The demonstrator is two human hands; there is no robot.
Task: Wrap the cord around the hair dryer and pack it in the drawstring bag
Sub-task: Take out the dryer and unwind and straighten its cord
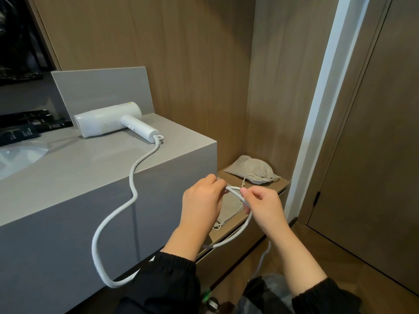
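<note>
Two hands on one cord, dryer untouched. Far left, at nine o'clock, black packets (pixel 29 128) are lying by the basin (pixel 18 157), not part of the job. The hair dryer (pixel 108 120) is resting on its side on the grey counter (pixel 68 175) at ten o'clock from your hands, handle pointing toward four o'clock. So the cord (pixel 133 175) is running off the counter's edge, sagging in a long loop down the cabinet front and climbing back to you.

Your left hand (pixel 201 202) is pinching the cord with curled fingers. Just at its three o'clock your right hand (pixel 263 207) is pinching it too, thumb and forefinger closed on a short bend between the two. Likely you are gathering slack before winding; nothing is wrapped on the dryer yet.

Under your hands a flat drawstring bag (pixel 230 208) is lying on the wooden shelf (pixel 281 184), looking empty, its drawstring end toward seven o'clock. At one o'clock from it a second, puffed bag (pixel 251 169) is sitting drawn shut; whatever is filling it is hidden.
</note>
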